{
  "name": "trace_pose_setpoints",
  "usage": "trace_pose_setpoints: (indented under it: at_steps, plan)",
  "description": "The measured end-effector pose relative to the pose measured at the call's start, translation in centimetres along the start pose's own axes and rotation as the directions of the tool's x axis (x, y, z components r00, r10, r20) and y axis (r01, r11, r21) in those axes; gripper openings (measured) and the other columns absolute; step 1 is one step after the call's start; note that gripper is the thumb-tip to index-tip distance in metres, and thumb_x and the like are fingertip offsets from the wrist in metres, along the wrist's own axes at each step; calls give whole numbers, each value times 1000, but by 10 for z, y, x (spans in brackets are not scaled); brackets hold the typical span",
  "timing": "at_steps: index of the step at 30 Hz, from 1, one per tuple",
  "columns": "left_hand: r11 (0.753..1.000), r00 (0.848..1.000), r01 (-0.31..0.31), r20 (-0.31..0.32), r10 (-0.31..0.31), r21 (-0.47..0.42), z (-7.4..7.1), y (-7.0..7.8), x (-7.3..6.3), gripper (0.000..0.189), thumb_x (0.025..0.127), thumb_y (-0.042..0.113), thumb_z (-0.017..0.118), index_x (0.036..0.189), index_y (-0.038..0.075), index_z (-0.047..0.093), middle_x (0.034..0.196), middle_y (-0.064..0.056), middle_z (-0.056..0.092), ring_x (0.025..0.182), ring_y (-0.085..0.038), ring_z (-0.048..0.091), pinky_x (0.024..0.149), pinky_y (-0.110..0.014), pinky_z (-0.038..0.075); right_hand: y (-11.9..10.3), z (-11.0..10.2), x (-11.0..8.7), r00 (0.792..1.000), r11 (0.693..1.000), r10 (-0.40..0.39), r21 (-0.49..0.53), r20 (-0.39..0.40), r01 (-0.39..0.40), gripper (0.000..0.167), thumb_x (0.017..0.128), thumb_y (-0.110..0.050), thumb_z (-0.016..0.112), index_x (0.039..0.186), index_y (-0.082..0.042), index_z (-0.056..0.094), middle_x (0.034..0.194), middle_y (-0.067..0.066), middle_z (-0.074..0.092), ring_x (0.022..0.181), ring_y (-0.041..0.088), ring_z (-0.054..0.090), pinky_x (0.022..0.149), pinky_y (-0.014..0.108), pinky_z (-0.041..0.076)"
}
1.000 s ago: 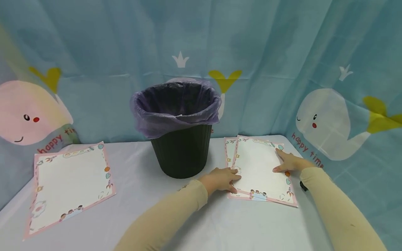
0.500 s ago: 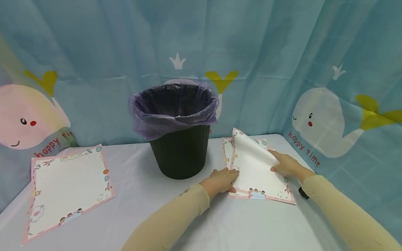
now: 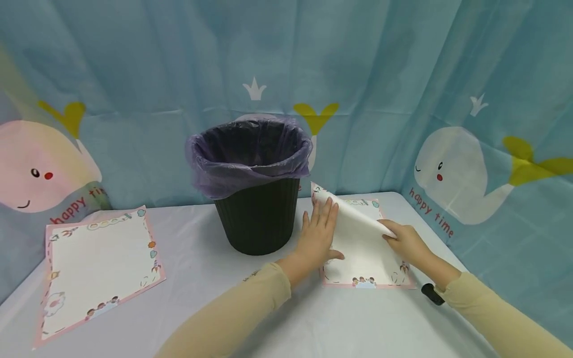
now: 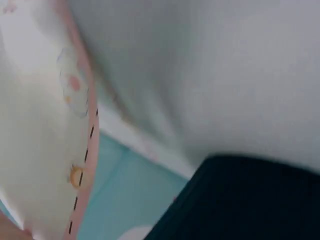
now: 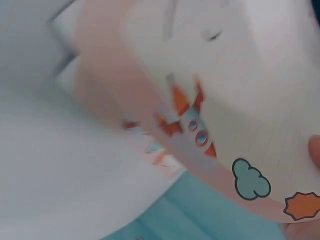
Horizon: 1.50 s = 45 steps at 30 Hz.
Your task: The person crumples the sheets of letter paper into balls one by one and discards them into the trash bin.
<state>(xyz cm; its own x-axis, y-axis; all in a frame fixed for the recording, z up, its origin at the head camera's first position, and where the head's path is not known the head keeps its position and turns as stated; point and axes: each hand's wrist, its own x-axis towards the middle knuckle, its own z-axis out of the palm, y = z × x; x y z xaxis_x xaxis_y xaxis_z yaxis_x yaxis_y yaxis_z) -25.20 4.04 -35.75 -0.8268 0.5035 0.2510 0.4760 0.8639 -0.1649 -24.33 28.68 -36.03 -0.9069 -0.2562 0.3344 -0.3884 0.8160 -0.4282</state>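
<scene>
A white sheet of paper with a pink decorated border (image 3: 353,219) is raised and bowed, its far left corner standing up. My right hand (image 3: 405,241) pinches its right edge between thumb and fingers; in the right wrist view, fingertips (image 5: 315,150) show at that edge near an orange printed shape. My left hand (image 3: 315,241) lies over the sheet's left side with fingers straight and spread, pointing away from me. Beneath it a second bordered sheet (image 3: 367,202) rests on the table, mostly covered. The left wrist view shows the raised sheet's curved edge (image 4: 90,125).
A black bin (image 3: 257,219) lined with a purple bag (image 3: 224,181) stands left of my hands. Another bordered sheet (image 3: 100,271) lies at the far left of the white-covered table (image 3: 197,258). A blue whale-print curtain (image 3: 147,154) hangs behind and to the right.
The right hand has lifted the top sheet's right edge and drawn it toward the left, bowing the paper. My left hand has shifted from the left edge to flat fingers higher on the sheet.
</scene>
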Motion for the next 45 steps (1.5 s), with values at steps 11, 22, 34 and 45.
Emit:
trace_pose_setpoints:
  at_steps: [11, 22, 34, 45]
  plan:
    - [960, 999, -44, -25, 38, -278, -35, -27, -15, 113, 72, 69, 72, 154, 10, 21, 153, -7, 34, 141, -26, 30, 109, -50, 31, -35, 5, -2, 818, 877, -451, -6, -358, 481, 29, 67, 24, 70, 88, 3, 71, 86, 13, 71, 80, 14, 70, 66, 17, 53]
    - [463, 996, -42, -76, -55, -885, -43, -39, -51, 64, 81, -9, 62, 140, -3, 37, 127, -19, 56, 108, -30, 57, 87, -48, 49, -106, 24, 18, 829, 808, -238, 371, -506, 458, 24, 78, 24, 58, 92, 8, 68, 91, -12, 69, 76, -5, 61, 62, 13, 50]
    - [375, 977, -122, -178, -120, -919, -51, -68, -76, 24, 81, -11, 44, 100, -2, 56, 93, -13, 65, 75, -21, 59, 63, -33, 51, -144, 46, 27, 899, 662, -364, 612, -242, 433, 99, 78, 15, 66, 153, -11, 8, 152, 28, 17, 135, 37, 30, 101, 25, 36]
    - [456, 975, -100, -179, -133, -884, -53, -81, -90, 27, 86, -6, 47, 112, -3, 49, 103, -15, 60, 87, -24, 59, 73, -36, 52, -159, 51, 30, 908, 643, -377, 653, -184, 400, 46, 76, 1, 80, 108, -6, 47, 123, 9, 49, 111, 15, 48, 83, 27, 47]
